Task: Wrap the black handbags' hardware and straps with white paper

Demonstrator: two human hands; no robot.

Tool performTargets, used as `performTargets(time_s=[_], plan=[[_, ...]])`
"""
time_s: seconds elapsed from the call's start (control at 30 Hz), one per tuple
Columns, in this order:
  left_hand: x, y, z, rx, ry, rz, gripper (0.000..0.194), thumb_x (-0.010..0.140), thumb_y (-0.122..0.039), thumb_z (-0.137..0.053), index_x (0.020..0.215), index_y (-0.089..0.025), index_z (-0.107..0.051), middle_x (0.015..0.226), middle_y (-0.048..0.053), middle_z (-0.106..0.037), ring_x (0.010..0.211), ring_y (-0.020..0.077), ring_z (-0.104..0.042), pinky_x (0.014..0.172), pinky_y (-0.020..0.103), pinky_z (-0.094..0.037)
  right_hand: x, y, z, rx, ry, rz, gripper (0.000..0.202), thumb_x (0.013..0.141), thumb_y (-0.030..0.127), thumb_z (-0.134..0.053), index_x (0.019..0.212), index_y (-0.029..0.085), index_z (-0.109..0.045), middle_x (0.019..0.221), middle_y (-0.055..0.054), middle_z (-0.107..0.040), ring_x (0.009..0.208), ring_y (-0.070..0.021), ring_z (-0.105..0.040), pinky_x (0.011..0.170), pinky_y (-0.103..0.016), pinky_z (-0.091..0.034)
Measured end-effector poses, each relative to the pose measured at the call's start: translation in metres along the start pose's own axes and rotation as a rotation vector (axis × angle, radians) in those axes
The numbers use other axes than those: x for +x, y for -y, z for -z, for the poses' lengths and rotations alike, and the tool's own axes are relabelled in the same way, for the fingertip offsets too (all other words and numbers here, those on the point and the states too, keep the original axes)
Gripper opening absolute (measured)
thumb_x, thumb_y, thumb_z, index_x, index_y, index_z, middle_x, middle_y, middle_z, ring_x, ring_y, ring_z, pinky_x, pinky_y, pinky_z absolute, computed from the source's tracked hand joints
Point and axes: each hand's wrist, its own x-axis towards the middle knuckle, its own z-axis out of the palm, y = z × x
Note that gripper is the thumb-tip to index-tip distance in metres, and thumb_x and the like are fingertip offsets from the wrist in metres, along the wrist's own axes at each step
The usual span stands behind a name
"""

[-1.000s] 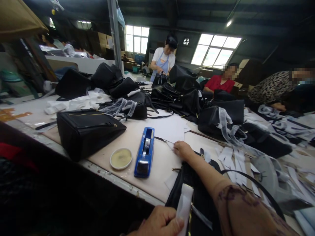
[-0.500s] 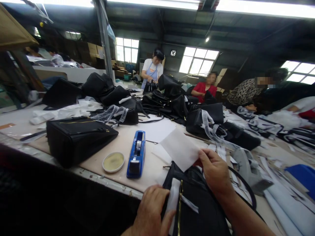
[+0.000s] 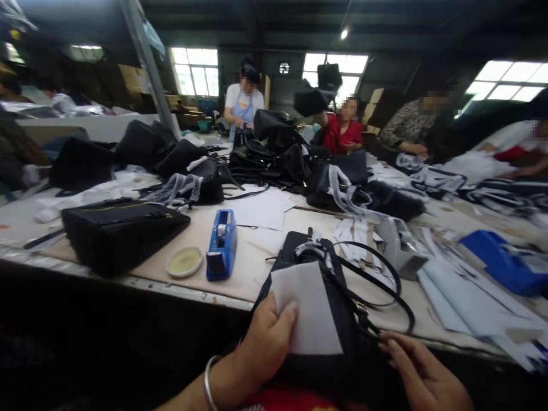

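While the left hand [image 3: 268, 337] pinches a white sheet [image 3: 310, 314] between its thumb, laid on top, and the fingers beneath, the sheet lies slantwise over the front of a black bag [image 3: 293, 245]. That bag rests at the near edge of the table [image 3: 248, 271], its upper part on the tabletop and its lower part reaching past the edge towards the person. A silver bracelet [image 3: 208, 379] circles the left wrist. To the other side, the right hand [image 3: 428, 368] has its fingertips at a thin black strap [image 3: 373, 327] just below a gold-coloured buckle [image 3: 362, 308]; the fingers lie near each other, but I cannot tell whether they pinch the strap or only touch it

Left of the bag, a blue tape dispenser [image 3: 221, 245] stands beside a round dish [image 3: 184, 262] with yellowish contents, and a second black bag [image 3: 120, 234] lies on its side further left. White paper [image 3: 259, 211] lies flat behind the dispenser. Right of the bag are paper strips [image 3: 357, 237], a grey tape dispenser [image 3: 402, 248] and a blue object [image 3: 496, 260], too blurred to name. Beyond a heap of black bags [image 3: 274, 154], 2 of the co-workers show: 1 in a blue apron [image 3: 244, 105], 1 in a red top [image 3: 340, 137]
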Motion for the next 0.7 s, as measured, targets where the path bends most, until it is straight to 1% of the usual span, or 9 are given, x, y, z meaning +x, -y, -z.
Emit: performTargets(time_s=[0.03,0.1,0.17,0.27,0.33,0.4,0.53,0.63,0.7], plan=[[0.002,-0.001,-0.001,0.05,0.0,-0.016,0.04,0.093,-0.036,-0.054,0.126,-0.014,-0.06,0.115,0.011,-0.07,0.106,0.0253,-0.063,0.095,0.037,-0.049,0.001,-0.012,0.005,-0.025,-0.007,-0.067,0.04,0.079,0.058,-0.062,0.095,0.024,-0.076,0.089,-0.007,-0.078,0.082,-0.0253,-0.073,0.069,-0.027,-0.06],[0.007,-0.004,-0.006,0.15,0.042,-0.033,0.04,0.091,-0.032,-0.055,0.127,-0.013,-0.058,0.121,0.012,-0.068,0.11,0.0264,-0.062,0.1,0.039,-0.046,-0.001,-0.026,0.007,0.008,0.044,-0.161,0.043,0.08,0.059,-0.061,0.097,0.022,-0.075,0.09,-0.008,-0.077,0.083,-0.0272,-0.072,0.069,-0.032,-0.059],[0.01,-0.005,-0.014,0.216,0.118,-0.019,0.041,0.089,-0.03,-0.055,0.125,-0.012,-0.059,0.119,0.013,-0.069,0.109,0.0271,-0.063,0.099,0.04,-0.047,-0.007,-0.025,0.0,0.107,0.094,-0.179,0.045,0.078,0.057,-0.063,0.101,0.02,-0.074,0.097,-0.01,-0.076,0.09,-0.0289,-0.071,0.075,-0.036,-0.059],[0.012,-0.002,-0.027,0.28,0.178,0.02,0.042,0.087,-0.031,-0.056,0.123,-0.011,-0.06,0.113,0.013,-0.071,0.102,0.0276,-0.066,0.091,0.039,-0.051,-0.012,-0.006,-0.017,0.211,0.159,-0.155,0.042,0.081,0.054,-0.061,0.1,0.019,-0.074,0.098,-0.009,-0.076,0.093,-0.0287,-0.07,0.083,-0.038,-0.055],[0.012,0.001,-0.033,0.337,0.151,0.026,0.04,0.086,-0.032,-0.056,0.12,-0.011,-0.062,0.109,0.012,-0.072,0.097,0.0275,-0.067,0.086,0.038,-0.052,-0.01,0.008,-0.024,0.245,0.194,-0.144,0.041,0.084,0.054,-0.058,0.094,0.018,-0.074,0.091,-0.008,-0.075,0.088,-0.027,-0.069,0.08,-0.036,-0.053],[0.013,0.003,-0.037,0.398,0.108,0.01,0.037,0.085,-0.031,-0.056,0.116,-0.011,-0.064,0.106,0.012,-0.073,0.095,0.0271,-0.067,0.084,0.038,-0.051,-0.004,0.018,-0.027,0.308,0.204,-0.161,0.038,0.081,0.052,-0.061,0.089,0.016,-0.073,0.086,-0.007,-0.074,0.083,-0.0253,-0.068,0.075,-0.034,-0.052],[0.019,0.005,-0.044,0.463,0.034,-0.007,0.032,0.085,-0.028,-0.053,0.11,-0.012,-0.065,0.101,0.01,-0.073,0.092,0.026,-0.066,0.083,0.037,-0.05,0.001,0.029,-0.022,0.53,0.227,-0.248,0.031,0.076,0.047,-0.068,0.077,0.015,-0.068,0.066,-0.001,-0.065,0.061,-0.0163,-0.058,0.057,-0.027,-0.044],[0.025,0.007,-0.056,0.486,0.019,-0.046,0.029,0.085,-0.027,-0.052,0.106,-0.012,-0.066,0.097,0.01,-0.073,0.09,0.025,-0.065,0.081,0.035,-0.049,-0.009,0.039,-0.016,0.551,0.216,-0.18,0.029,0.079,0.045,-0.067,0.079,0.015,-0.068,0.063,0.001,-0.06,0.056,-0.0122,-0.05,0.053,-0.024,-0.039],[0.026,0.007,-0.068,0.467,0.058,-0.068,0.026,0.084,-0.025,-0.052,0.103,-0.012,-0.066,0.095,0.009,-0.072,0.087,0.0238,-0.065,0.079,0.033,-0.049,-0.016,0.045,-0.012,0.528,0.207,-0.129,0.031,0.08,0.046,-0.066,0.079,0.016,-0.068,0.06,0.002,-0.058,0.055,-0.0119,-0.05,0.052,-0.023,-0.039]])
